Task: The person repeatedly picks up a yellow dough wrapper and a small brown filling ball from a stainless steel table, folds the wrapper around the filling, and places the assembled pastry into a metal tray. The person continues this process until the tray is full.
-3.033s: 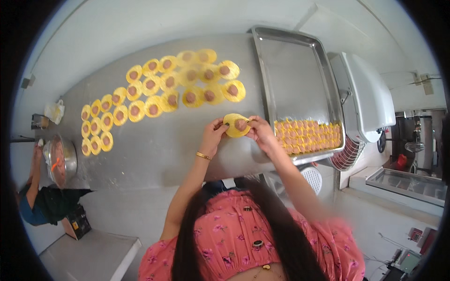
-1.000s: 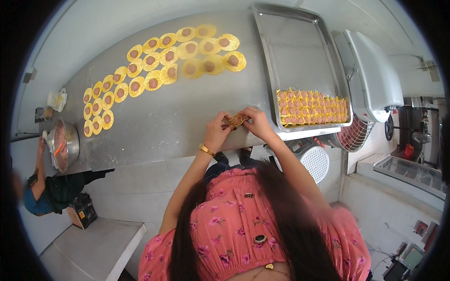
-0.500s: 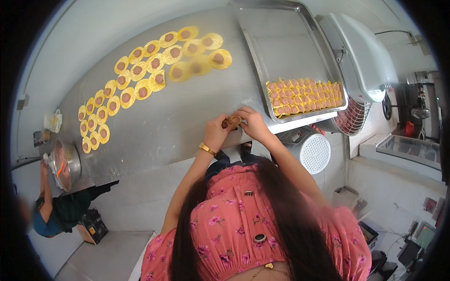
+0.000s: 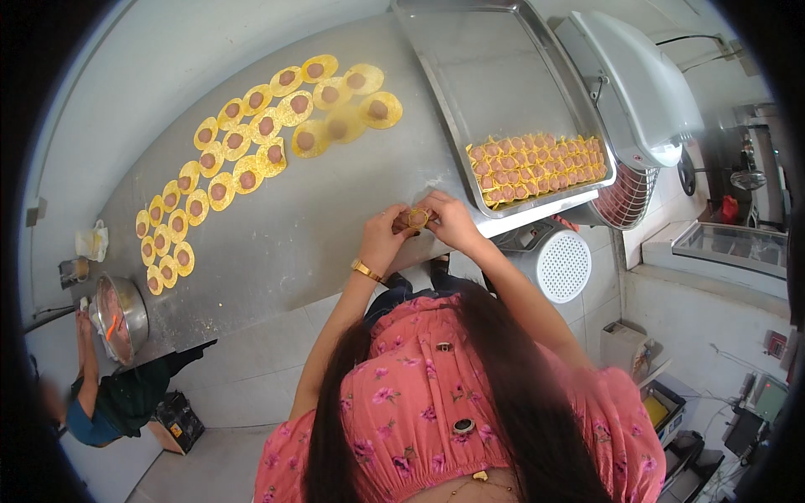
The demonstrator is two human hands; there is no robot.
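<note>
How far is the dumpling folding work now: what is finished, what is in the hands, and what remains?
Done: folded dumplings fill rows at the near end of the metal tray. In hand: the left hand and right hand pinch one dumpling together. Left: many flat yellow wrappers with filling lie open on the steel table.

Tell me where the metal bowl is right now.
In the head view, the metal bowl sits at the far left end of the steel table, left of the filled yellow wrappers, beside another person's hand.
</note>
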